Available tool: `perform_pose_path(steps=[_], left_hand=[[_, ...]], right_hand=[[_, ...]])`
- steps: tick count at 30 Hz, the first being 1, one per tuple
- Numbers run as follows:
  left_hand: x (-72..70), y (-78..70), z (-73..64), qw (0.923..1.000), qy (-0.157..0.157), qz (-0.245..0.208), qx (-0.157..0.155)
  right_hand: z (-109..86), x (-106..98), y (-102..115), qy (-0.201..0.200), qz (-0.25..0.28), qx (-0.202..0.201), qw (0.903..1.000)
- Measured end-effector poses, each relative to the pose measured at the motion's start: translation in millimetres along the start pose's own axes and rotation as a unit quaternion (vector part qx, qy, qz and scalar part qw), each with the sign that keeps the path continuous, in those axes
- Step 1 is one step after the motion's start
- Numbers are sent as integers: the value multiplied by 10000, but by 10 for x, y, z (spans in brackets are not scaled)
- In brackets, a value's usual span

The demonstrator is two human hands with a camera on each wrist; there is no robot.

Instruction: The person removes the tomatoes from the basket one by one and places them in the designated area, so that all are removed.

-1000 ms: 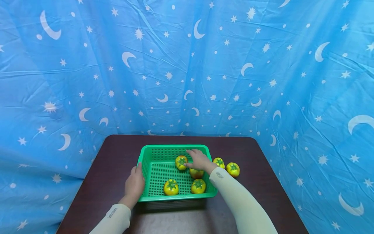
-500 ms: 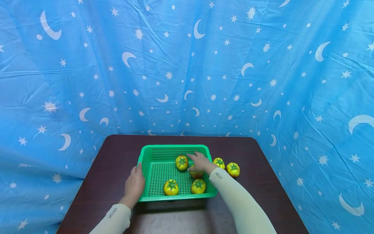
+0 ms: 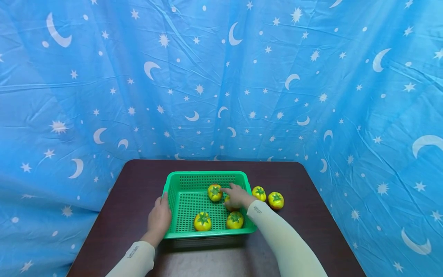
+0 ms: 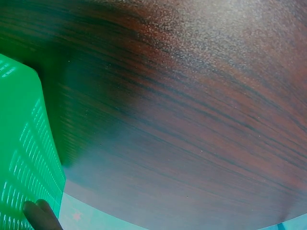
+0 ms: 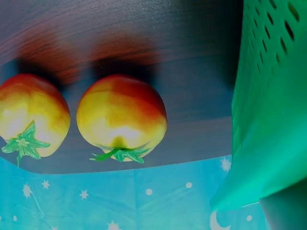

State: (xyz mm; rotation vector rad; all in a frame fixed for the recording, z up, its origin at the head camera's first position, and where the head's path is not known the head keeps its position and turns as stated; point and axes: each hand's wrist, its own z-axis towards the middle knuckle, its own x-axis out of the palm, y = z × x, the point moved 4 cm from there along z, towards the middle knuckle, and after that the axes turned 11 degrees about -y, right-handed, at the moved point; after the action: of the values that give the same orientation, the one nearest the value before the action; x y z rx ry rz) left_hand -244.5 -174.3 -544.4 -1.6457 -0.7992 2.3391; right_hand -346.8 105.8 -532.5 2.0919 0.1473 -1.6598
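Green rim, and it's the basket [image 3: 207, 234], long axis running left to right on the surface [image 3: 318, 231]. Your left hand [image 3: 159, 216] has its grip curled on the left edge. Your right hand [image 3: 238, 195] drapes over a half-hidden fruit [image 3: 227, 199] inside; holding or merely covering, I can't tell. Two outer fruits, near one [image 3: 259, 193] and far one [image 3: 276, 200], lie to its right, beyond the basket's right wall, and that hand is clearly nearer.

A green perforated basket [image 3: 207, 234] sits upright; four yellow-red fruits [image 3: 215, 193] with green leafy tops [image 3: 203, 218] lie inside it, two matching fruits [image 3: 275, 201] just beyond its right side.
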Motion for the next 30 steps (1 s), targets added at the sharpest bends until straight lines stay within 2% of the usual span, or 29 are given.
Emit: perform_pose_path(steps=[7, 20, 30], left_hand=[[14, 21, -4, 10000, 21, -7, -9], [17, 26, 15, 10000, 9, -30, -5], [17, 26, 15, 10000, -21, -37, 21]], right_hand=[[-15, 45, 34, 5, 77, -169, 9998], [5, 110, 58, -89, 46, -179, 9998], [9, 115, 33, -66, -322, -65, 9994]])
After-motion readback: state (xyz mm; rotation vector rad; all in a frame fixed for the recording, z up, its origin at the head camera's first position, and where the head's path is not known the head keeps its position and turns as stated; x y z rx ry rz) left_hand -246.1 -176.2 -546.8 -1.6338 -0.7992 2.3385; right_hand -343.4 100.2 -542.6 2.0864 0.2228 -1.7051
